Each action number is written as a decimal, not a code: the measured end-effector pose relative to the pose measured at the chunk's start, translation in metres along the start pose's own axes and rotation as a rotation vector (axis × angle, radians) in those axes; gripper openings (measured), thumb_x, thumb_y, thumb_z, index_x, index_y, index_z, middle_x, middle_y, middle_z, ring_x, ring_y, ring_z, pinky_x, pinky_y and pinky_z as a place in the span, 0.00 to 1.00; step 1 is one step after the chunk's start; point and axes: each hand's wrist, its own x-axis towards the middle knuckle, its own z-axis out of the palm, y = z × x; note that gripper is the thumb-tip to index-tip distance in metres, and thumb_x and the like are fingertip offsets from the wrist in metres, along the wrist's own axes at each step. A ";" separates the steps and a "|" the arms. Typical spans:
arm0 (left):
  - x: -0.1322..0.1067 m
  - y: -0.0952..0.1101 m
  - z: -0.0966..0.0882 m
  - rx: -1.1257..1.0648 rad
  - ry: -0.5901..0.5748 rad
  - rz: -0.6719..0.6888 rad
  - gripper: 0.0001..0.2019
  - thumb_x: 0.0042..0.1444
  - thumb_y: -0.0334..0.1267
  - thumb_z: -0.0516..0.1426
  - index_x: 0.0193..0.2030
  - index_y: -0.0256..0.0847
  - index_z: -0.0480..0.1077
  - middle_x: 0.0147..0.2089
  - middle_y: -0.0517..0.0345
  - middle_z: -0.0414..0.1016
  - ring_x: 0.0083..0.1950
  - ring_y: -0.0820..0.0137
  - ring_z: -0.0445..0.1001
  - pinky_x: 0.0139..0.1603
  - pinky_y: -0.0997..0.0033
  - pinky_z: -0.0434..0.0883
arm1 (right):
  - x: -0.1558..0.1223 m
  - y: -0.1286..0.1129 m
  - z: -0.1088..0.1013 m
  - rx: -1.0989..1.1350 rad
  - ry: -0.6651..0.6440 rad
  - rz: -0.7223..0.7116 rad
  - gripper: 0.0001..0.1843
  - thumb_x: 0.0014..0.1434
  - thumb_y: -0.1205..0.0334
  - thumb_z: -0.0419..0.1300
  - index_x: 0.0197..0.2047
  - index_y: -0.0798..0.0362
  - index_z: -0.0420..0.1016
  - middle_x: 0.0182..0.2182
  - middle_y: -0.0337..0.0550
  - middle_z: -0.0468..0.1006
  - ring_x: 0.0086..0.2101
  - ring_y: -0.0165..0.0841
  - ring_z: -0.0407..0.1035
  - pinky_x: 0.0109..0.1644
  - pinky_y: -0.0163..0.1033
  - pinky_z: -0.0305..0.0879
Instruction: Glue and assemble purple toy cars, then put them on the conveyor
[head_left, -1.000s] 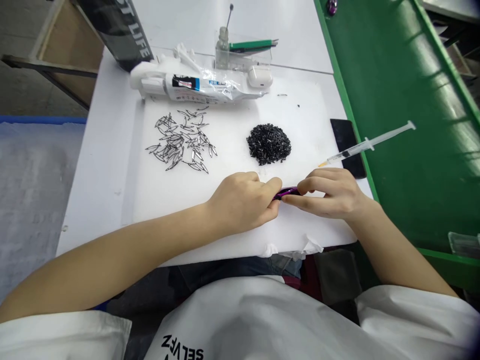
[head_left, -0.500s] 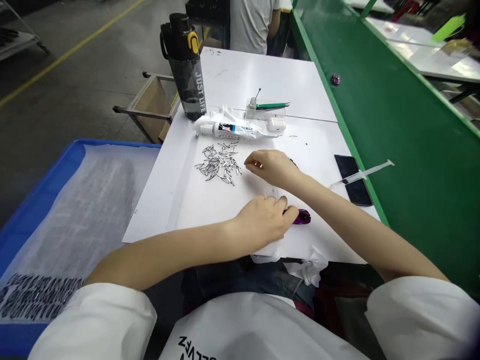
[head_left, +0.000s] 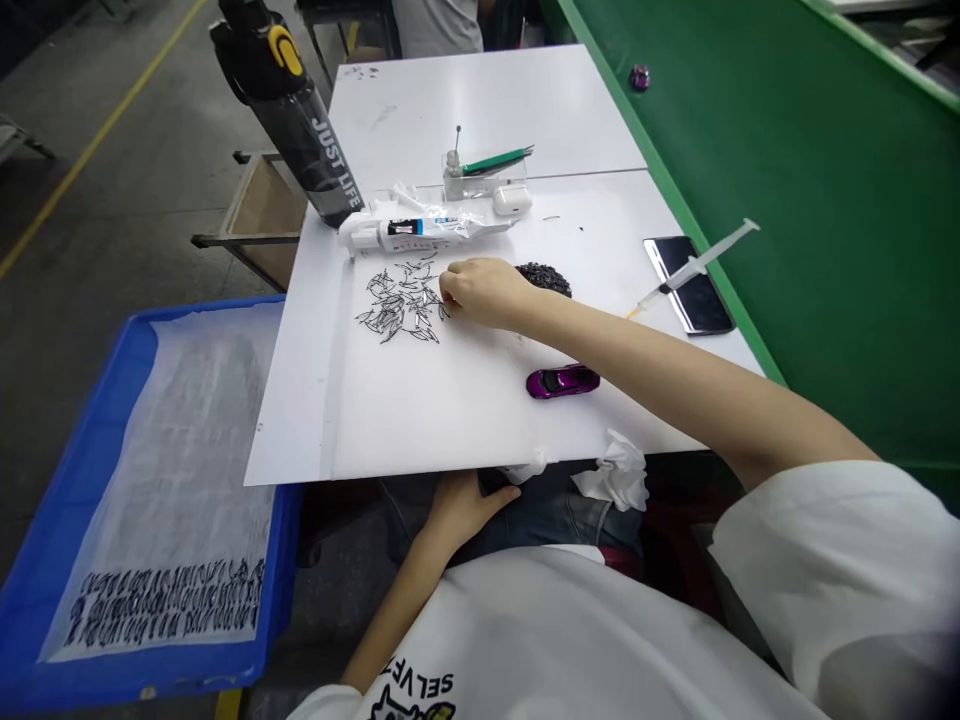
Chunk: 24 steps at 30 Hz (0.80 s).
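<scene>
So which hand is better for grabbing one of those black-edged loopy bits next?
Probably the right hand: it's over the table, right beside the black-edged loopy bits. The left hand is down by the lap, past the table's near edge, so it looks farther away.

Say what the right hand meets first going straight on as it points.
The thin black frames: the right hand points at their near edge and looks right beside it. It may be touching or slightly above; depth is unclear in this view.
</scene>
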 end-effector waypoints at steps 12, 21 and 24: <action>-0.002 -0.007 0.014 -0.587 -0.156 0.046 0.13 0.56 0.41 0.50 0.37 0.37 0.72 0.38 0.51 0.77 0.44 0.61 0.73 0.50 0.57 0.69 | -0.198 -0.043 -0.024 0.658 0.377 -0.054 0.09 0.53 0.75 0.53 0.31 0.51 0.59 0.26 0.36 0.71 0.27 0.25 0.66 0.29 0.31 0.63; -0.015 0.009 0.026 -0.942 -0.403 -0.090 0.11 0.52 0.39 0.49 0.27 0.37 0.68 0.23 0.53 0.71 0.27 0.66 0.72 0.29 0.63 0.72 | -0.248 -0.046 0.052 0.597 0.209 -0.102 0.09 0.55 0.76 0.53 0.38 0.55 0.66 0.31 0.42 0.74 0.32 0.28 0.69 0.32 0.34 0.69; -0.018 0.026 0.025 -0.981 -0.385 -0.087 0.12 0.50 0.46 0.55 0.30 0.38 0.69 0.26 0.53 0.73 0.28 0.67 0.71 0.28 0.67 0.71 | -0.250 -0.042 0.051 0.578 0.187 -0.112 0.08 0.57 0.75 0.54 0.39 0.56 0.67 0.32 0.43 0.74 0.33 0.29 0.69 0.35 0.35 0.70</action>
